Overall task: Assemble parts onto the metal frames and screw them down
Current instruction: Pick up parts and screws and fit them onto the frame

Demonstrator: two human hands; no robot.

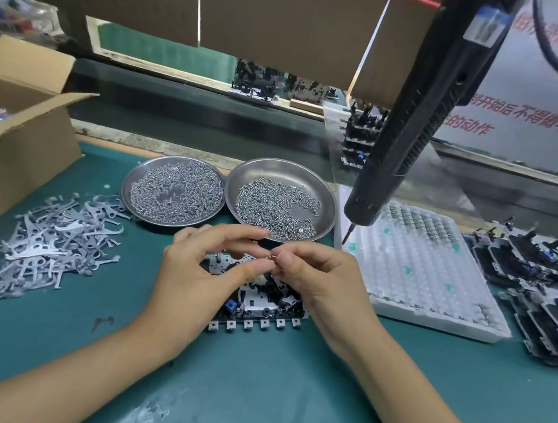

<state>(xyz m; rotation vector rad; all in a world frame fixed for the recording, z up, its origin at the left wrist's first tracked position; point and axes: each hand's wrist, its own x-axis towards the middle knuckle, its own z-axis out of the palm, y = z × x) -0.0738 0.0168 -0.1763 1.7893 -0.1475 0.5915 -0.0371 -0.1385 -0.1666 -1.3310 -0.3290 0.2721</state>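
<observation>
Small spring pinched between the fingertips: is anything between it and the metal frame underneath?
Only the hands themselves. The small spring is pinched by the left hand and right hand directly above the metal frame; no other object shows between them. The hanging screwdriver is off to the right.

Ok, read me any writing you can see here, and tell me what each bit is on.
"开始后不得做与工作" in red, on the white sign at right; cut off at both ends.
"的动作" in red, on the sign's line below.
The sign's top red line: too blurred to read.
Blue label on the hanging screwdriver: unreadable.
</observation>
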